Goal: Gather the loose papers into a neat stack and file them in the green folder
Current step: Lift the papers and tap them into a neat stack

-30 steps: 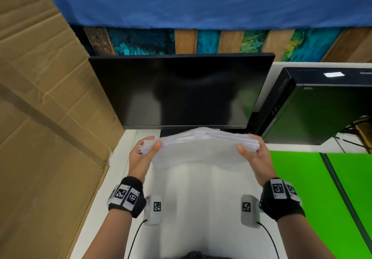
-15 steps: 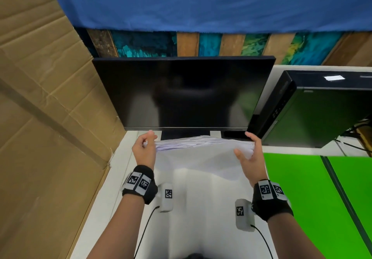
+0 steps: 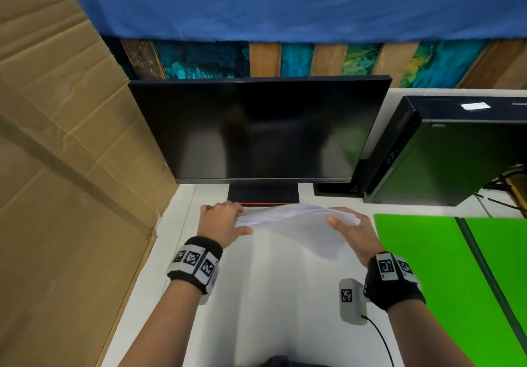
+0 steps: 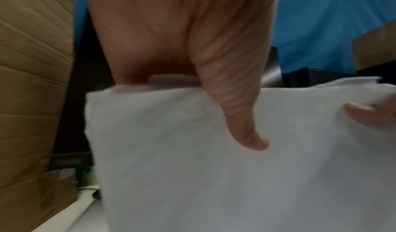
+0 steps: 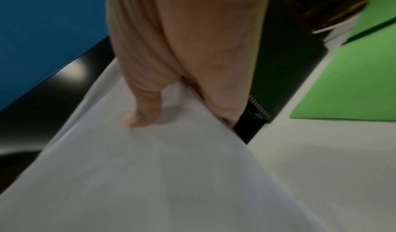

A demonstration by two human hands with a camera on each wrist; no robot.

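Since a second ago the papers (image 3: 296, 215) have dropped toward the counter (image 3: 285, 295), pinched endwise by the left hand (image 3: 219, 224) and right hand (image 3: 353, 235), long axis crosswise, the green folder (image 3: 427, 266) lying open nearer the right hand.

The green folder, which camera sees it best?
The head view: the flat green folder lies open on the white desk, right of the right hand, its dark fold line visible. The right wrist view shows only a green corner. The left wrist view doesn't show it.
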